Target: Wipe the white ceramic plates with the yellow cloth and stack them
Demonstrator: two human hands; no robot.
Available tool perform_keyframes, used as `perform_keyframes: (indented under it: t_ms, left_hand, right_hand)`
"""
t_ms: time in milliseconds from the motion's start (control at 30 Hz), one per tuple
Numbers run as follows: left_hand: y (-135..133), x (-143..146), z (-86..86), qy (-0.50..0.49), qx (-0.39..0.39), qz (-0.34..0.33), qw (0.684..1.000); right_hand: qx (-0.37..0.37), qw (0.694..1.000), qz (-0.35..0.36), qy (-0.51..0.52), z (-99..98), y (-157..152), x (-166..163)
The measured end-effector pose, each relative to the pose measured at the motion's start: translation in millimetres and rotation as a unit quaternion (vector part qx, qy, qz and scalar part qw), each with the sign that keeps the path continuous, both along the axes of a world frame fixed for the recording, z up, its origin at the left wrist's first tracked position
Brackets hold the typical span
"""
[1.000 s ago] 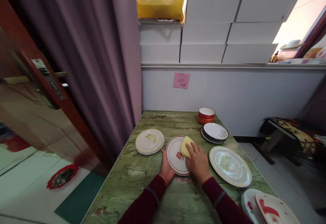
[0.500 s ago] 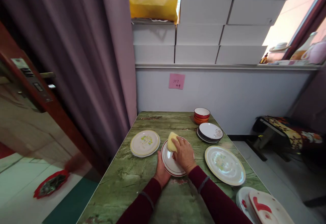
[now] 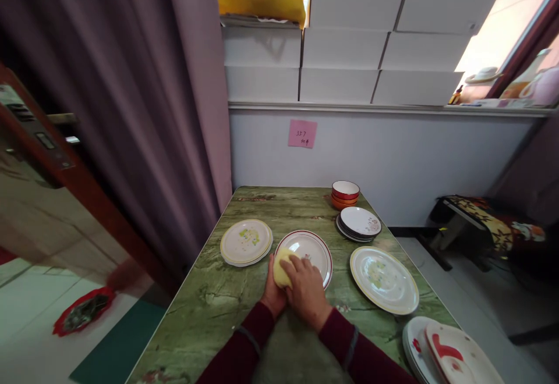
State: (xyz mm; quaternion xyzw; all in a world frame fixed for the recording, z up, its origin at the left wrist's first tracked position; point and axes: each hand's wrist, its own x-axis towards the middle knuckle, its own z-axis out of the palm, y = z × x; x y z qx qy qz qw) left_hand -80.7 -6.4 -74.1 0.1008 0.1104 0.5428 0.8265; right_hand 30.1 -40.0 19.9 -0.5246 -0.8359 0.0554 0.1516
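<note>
A white plate with a red rim (image 3: pixel 311 248) lies in the middle of the green marbled table (image 3: pixel 227 314). My right hand (image 3: pixel 307 291) presses a yellow sponge (image 3: pixel 282 269) onto the plate's near left part, fingers closed over it. Mostly hidden under the right hand, my left hand (image 3: pixel 271 298) holds the plate's near left edge. Both sleeves are dark red.
A cream plate with green smears (image 3: pixel 246 242) lies to the left, a larger cream plate (image 3: pixel 383 279) to the right. Behind are stacked small plates (image 3: pixel 359 223) and red bowls (image 3: pixel 345 194). More plates (image 3: pixel 449 350) sit at the near right corner. A purple curtain (image 3: pixel 144 110) hangs left.
My right hand has dragged the sponge from the plate's far side round to its near left edge. The left hand stays at the plate's rim. The camera has shifted slightly.
</note>
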Motion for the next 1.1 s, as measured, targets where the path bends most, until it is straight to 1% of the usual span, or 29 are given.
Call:
perform_keyframes:
  t_ms: [100, 167, 200, 267, 333, 400, 467, 533, 567, 600, 633, 700, 733, 800, 867, 900, 933, 967, 1000, 1033, 1067, 1100]
  left_hand:
    - [1.4, 4.1, 1.2, -0.01, 0.013, 0.059, 0.998]
    - [2.5, 8.0, 5.2, -0.002, 0.018, 0.086, 0.996]
    - [2.8, 9.7, 7.6, 0.002, 0.02, 0.095, 0.995]
    - [3.2, 11.5, 11.9, 0.011, 0.019, 0.092, 0.996]
    - [3.0, 11.2, 14.3, 0.02, 0.014, 0.072, 0.997]
    - [2.1, 8.8, 14.5, 0.028, 0.005, 0.054, 0.998]
    - [0.4, 5.2, 13.1, 0.033, -0.009, 0.023, 0.999]
    - [-1.7, 1.7, 11.2, 0.036, -0.025, -0.013, 0.999]
    - [-2.6, 0.6, 10.4, 0.035, -0.03, -0.018, 0.999]
    - [-3.1, 0.2, 9.8, 0.031, -0.029, -0.011, 0.999]
    - [-3.2, 0.6, 9.5, 0.025, -0.025, 0.009, 0.999]
    - [-1.9, 3.3, 9.2, 0.011, -0.004, 0.058, 0.998]
    - [-0.8, 5.1, 9.2, 0.006, 0.006, 0.074, 0.997]
    - [1.6, 8.0, 8.5, 0.003, 0.019, 0.082, 0.996]
    - [3.2, 8.9, 6.6, 0.007, 0.021, 0.074, 0.997]
    - [3.5, 8.4, 5.3, 0.009, 0.02, 0.07, 0.997]
    - [3.6, 7.5, 3.9, 0.01, 0.018, 0.069, 0.997]
    - [3.5, 6.2, 2.8, 0.01, 0.019, 0.072, 0.997]
    - [3.3, 4.7, 2.1, 0.008, 0.02, 0.078, 0.997]
    - [3.0, 3.2, 2.2, 0.005, 0.022, 0.084, 0.996]
    - [2.6, 1.8, 3.0, 0.0, 0.026, 0.09, 0.996]
    - [2.1, 0.7, 4.9, -0.005, 0.029, 0.095, 0.995]
  right_hand:
    - [0.027, 1.0, -0.011, -0.005, 18.8, 35.2, 0.7]
    - [0.042, 0.998, -0.042, -0.008, 22.2, 50.1, 12.5]
    - [0.049, 0.997, -0.06, -0.008, 20.3, 52.5, 20.0]
    - [0.057, 0.994, -0.092, -0.006, 10.3, 46.0, 34.1]
    - [0.051, 0.992, -0.116, -0.007, -4.3, 26.8, 41.6]
    - [0.03, 0.992, -0.125, -0.012, -17.3, 2.9, 38.7]
    - [0.007, 0.994, -0.107, -0.015, -23.2, -15.3, 26.7]
    - [-0.007, 0.998, -0.067, -0.009, -20.2, -20.2, 11.5]
    - [-0.007, 0.999, -0.047, -0.004, -15.9, -16.9, 5.1]
    - [-0.004, 1.0, -0.031, 0.0, -10.5, -10.4, 0.4]
    - [0.002, 1.0, -0.02, 0.002, -4.7, -1.4, -2.1]
    - [0.019, 1.0, -0.024, 0.004, 5.3, 19.6, 0.5]
    - [0.028, 0.999, -0.035, 0.008, 8.3, 29.6, 5.4]
    - [0.044, 0.996, -0.077, 0.032, 9.3, 44.5, 22.0]
    - [0.044, 0.986, -0.13, 0.099, 4.0, 51.3, 45.6]
    - [0.029, 0.973, -0.159, 0.164, -0.1, 52.0, 58.9]
    - [-0.005, 0.945, -0.19, 0.267, -4.5, 51.4, 72.5]
    - [-0.055, 0.894, -0.216, 0.39, -8.8, 50.1, 85.7]
    - [-0.112, 0.82, -0.231, 0.511, -12.6, 48.4, 97.8]
    - [-0.165, 0.737, -0.234, 0.612, -15.8, 46.7, 108.1]
    - [-0.21, 0.657, -0.221, 0.689, -18.3, 45.0, 116.2]
    - [-0.242, 0.596, -0.201, 0.739, -20.2, 43.5, 121.8]
